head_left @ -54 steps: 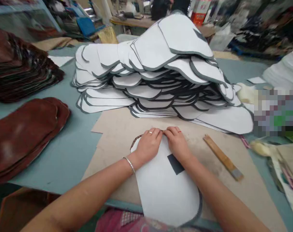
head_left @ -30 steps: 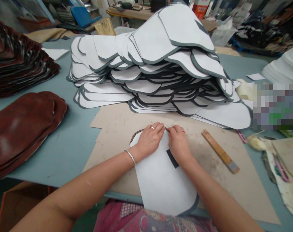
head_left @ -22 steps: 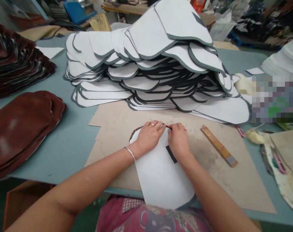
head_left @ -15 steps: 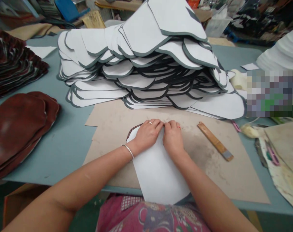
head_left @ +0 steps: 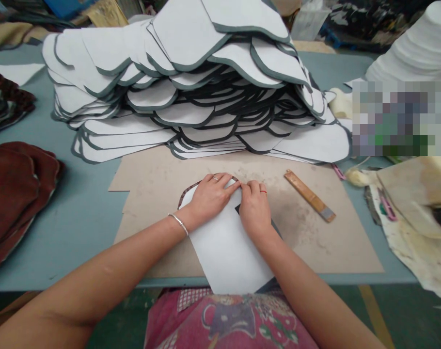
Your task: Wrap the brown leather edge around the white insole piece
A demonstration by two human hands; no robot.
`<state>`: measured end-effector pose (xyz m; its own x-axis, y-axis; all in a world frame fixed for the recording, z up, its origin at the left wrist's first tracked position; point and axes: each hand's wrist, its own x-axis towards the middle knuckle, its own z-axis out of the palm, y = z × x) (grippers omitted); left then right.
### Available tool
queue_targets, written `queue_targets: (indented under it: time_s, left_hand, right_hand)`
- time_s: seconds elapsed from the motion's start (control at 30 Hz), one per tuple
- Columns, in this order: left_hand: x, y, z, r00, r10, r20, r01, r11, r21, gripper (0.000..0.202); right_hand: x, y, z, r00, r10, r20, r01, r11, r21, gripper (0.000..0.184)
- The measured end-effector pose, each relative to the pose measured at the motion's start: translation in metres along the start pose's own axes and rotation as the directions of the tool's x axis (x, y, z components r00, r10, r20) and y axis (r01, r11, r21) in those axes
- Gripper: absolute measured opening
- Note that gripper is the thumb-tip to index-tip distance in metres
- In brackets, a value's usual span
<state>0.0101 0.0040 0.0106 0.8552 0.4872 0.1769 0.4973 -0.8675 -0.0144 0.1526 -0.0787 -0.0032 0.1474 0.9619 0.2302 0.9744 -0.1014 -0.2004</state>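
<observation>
A white panel (head_left: 224, 247) lies on a brown board, its rounded far end bordered by a dark brown, pleated-looking edge. Laid over the panel near that end is my left hand (head_left: 211, 195), fingers stretched out together, with the index fingertip at the rim. My right hand (head_left: 255, 206) is closed at the same rim, thumb and fingers pinching the edge just right of the left fingertips. A small black patch shows beside my right thumb. What lies under the fingers is hidden.
A high pile of white panels with grey edges (head_left: 191, 116) stands behind the board (head_left: 158, 169). To the right lies a flat wooden tool (head_left: 309, 195). Brown leather pieces (head_left: 13, 189) are stacked at left; a stained cloth (head_left: 413, 232) and white rolls (head_left: 413, 46) are at right.
Both hands have shifted slightly along the rim toward the right, baring more brown edge left of them. The camera view has turned a little; the wooden tool rests as before.
</observation>
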Motion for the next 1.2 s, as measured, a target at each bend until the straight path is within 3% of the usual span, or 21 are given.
queue_targets:
  time_s: [0.17,0.37,0.5,0.6,0.73,0.87,1.0,1.2]
  left_hand:
    - [-0.001,0.005,-0.005,1.0,-0.012,0.024,0.011,1.0,0.024,0.039]
    - [-0.002,0.005,0.005,0.996,0.09,-0.003,-0.09,0.996,0.014,0.039]
    - [-0.006,0.002,0.008,0.996,0.094,-0.006,-0.094,0.995,0.03,0.042]
    - [-0.006,-0.006,0.003,0.999,0.035,-0.015,-0.034,0.997,0.069,0.043]
    - [0.0,-0.019,-0.003,0.991,-0.126,-0.047,0.129,0.988,0.082,0.038]
    - [0.009,-0.021,0.002,0.993,-0.076,-0.096,0.07,0.995,-0.069,0.036]
    - [0.011,-0.018,0.009,0.996,-0.027,-0.084,0.022,0.998,-0.06,0.029]
    - [0.009,-0.017,0.006,0.999,0.016,-0.045,-0.015,1.0,0.024,0.036]
  right_hand:
    - [-0.026,0.007,-0.004,0.999,-0.02,-0.026,0.02,1.0,0.024,0.034]
    - [-0.064,0.017,-0.012,0.998,-0.019,-0.054,0.022,0.998,0.057,0.038]
    - [-0.082,0.023,-0.016,0.995,-0.025,-0.092,0.03,0.998,0.059,0.039]
    - [-0.064,0.024,-0.01,0.994,-0.034,-0.1,0.039,0.998,0.044,0.04]
    - [-0.006,0.017,-0.001,0.996,-0.066,-0.054,0.067,0.998,0.017,0.039]
    - [0.033,0.001,0.004,0.995,-0.1,0.011,0.1,0.995,-0.014,0.032]
    - [0.031,-0.008,0.006,0.994,-0.102,0.044,0.105,0.993,-0.062,0.031]
    - [0.011,0.006,0.002,0.995,-0.091,0.038,0.094,0.992,-0.079,0.036]
